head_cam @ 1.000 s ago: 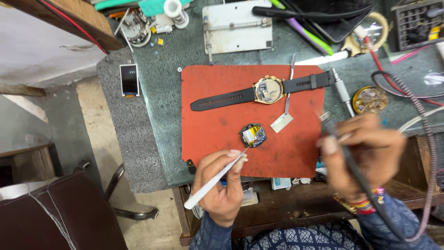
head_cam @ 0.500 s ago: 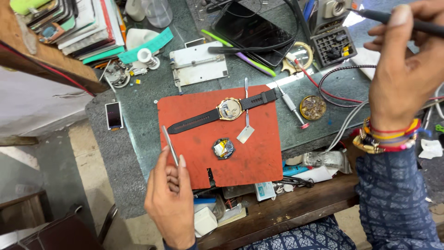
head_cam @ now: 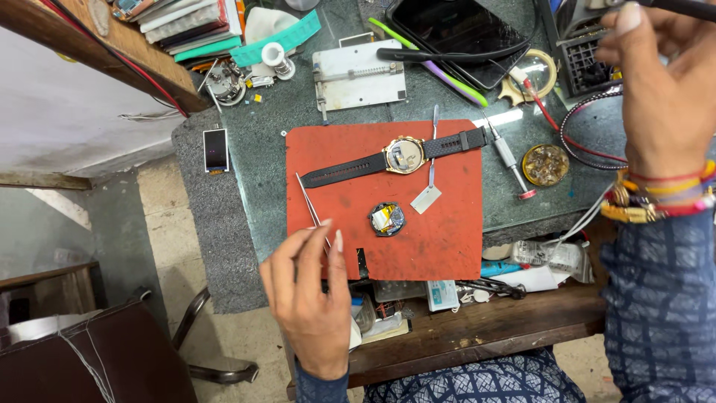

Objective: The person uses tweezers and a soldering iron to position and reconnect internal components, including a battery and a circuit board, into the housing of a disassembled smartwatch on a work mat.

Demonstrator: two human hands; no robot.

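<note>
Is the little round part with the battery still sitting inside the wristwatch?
No: the round watch module lies apart on the red mat, below the opened wristwatch.

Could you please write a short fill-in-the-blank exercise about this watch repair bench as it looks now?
1. The left hand holds thin metal ____.
2. The wristwatch lies on a mat coloured ____.
3. The small round watch module lies on the mat, ____ from the wristwatch.
4. The right hand, raised at the far right, holds a ____ rod-like tool.

Missing words: tweezers; red; apart; black
</note>
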